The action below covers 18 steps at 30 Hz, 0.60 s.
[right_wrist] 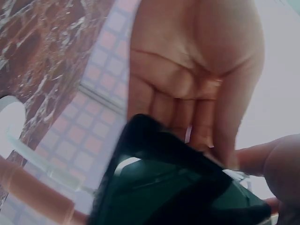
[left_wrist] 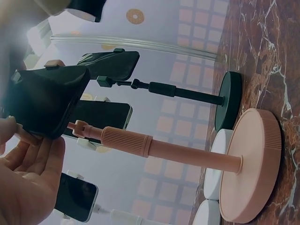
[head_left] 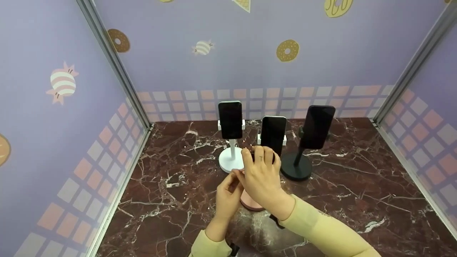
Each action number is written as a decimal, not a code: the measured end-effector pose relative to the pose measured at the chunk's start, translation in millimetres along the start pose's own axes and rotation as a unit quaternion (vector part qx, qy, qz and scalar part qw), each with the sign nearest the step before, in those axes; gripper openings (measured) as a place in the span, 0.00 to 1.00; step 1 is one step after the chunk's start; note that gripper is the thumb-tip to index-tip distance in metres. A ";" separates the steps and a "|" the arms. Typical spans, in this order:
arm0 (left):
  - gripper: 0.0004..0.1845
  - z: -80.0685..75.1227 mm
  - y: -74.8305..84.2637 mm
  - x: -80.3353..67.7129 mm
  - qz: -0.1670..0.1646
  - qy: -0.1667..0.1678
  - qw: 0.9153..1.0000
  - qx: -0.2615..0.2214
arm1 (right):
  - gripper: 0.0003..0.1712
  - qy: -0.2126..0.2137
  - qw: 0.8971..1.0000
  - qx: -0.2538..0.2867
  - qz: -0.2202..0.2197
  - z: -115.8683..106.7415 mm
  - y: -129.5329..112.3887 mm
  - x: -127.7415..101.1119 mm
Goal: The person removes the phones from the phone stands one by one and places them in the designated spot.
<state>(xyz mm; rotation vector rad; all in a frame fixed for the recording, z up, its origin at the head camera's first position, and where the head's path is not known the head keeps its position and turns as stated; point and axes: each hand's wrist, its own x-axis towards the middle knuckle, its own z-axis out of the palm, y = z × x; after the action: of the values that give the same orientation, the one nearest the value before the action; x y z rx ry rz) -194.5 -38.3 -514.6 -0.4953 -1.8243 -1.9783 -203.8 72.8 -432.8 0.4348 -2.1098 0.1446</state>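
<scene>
Nearest the camera, over the front of the marble counter (head_left: 171, 200), two bare hands are meeting at the head of a pink phone stand (left_wrist: 197, 157), whose round base is sitting flat on the stone and whose stem is rising straight up between the wrists. The right hand (head_left: 262, 175) is wrapping its fingers over the top edge of a dark phone (left_wrist: 47, 105), holding it upright with its long axis running roughly in line with the stem; the right wrist view is showing the palm lying directly behind the phone's back. The left hand (head_left: 228, 194) is pinching at the phone's left side, about where the stand's clamp sits, thumb and fingertips closing on it from below. Just behind, three more phones are standing in holders: one on a white stand (head_left: 231, 160), one in the middle (head_left: 273, 134), one on a black stand (head_left: 296, 167).
</scene>
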 end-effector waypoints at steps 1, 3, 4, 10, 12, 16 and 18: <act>0.13 -0.4 0.2 0.3 0.000 -0.003 1.000 -0.003 | 0.43 0.006 1.000 -0.003 -0.001 1.7 0.3 -0.5; 0.12 -1.3 0.5 0.3 0.002 -0.008 1.000 -0.006 | 0.41 0.014 1.000 -0.007 -0.002 4.2 0.5 -0.7; 0.12 -1.7 0.6 0.4 0.002 -0.010 1.000 -0.005 | 0.39 0.016 1.000 -0.010 -0.001 5.0 0.6 -0.6; 0.13 -2.9 1.9 0.7 -0.005 -0.023 1.000 -0.008 | 0.30 0.039 0.999 -0.017 0.006 10.2 1.1 0.8; 0.14 -2.6 2.1 1.0 -0.005 -0.026 1.000 -0.008 | 0.29 0.049 0.999 -0.018 0.006 12.2 1.2 1.3; 0.14 -1.5 3.2 1.7 -0.005 -0.025 1.000 -0.004 | 0.26 0.058 0.998 -0.022 0.007 14.7 1.8 2.7; 0.14 -0.7 4.1 2.1 -0.006 -0.024 1.000 0.000 | 0.25 0.059 0.998 -0.022 0.008 15.3 2.3 3.1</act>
<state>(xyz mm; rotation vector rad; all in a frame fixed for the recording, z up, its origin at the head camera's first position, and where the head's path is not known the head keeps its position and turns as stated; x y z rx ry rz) -194.2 -39.4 -510.1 -0.5371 -1.8601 -1.9914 -218.3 70.0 -438.4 0.3747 -1.9963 0.1298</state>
